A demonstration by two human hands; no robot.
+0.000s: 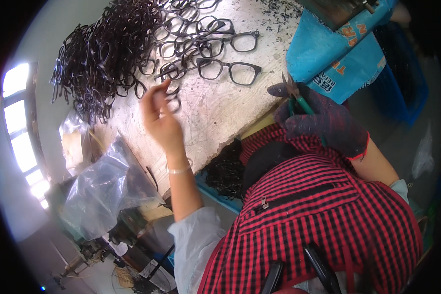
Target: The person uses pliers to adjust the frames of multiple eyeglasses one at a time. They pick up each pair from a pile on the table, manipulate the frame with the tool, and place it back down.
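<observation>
My bare left hand [161, 117] is raised over the worn white tabletop, slightly blurred, with curled fingers beside the near eyeglass frames; whether it touches one I cannot tell. In my right hand [316, 117], in a dark knitted glove with a red cuff, are green-handled cutting pliers [296, 95], jaws pointing away from me. A dark eyeglass front frame [228, 70] without lenses lies flat between my hands. Several similar frames [209, 46] lie beyond it, partly overlapping. A large tangled heap of dark eyeglass frames [106, 51] covers the table's far left.
Small dark scraps [275, 22] are scattered near a blue printed sheet [327, 55] at the right. A blue crate [404, 81] stands beyond it. Clear plastic bags [99, 187] hang at the table's left edge. Below the near edge, dark pieces [226, 172] fill a blue container.
</observation>
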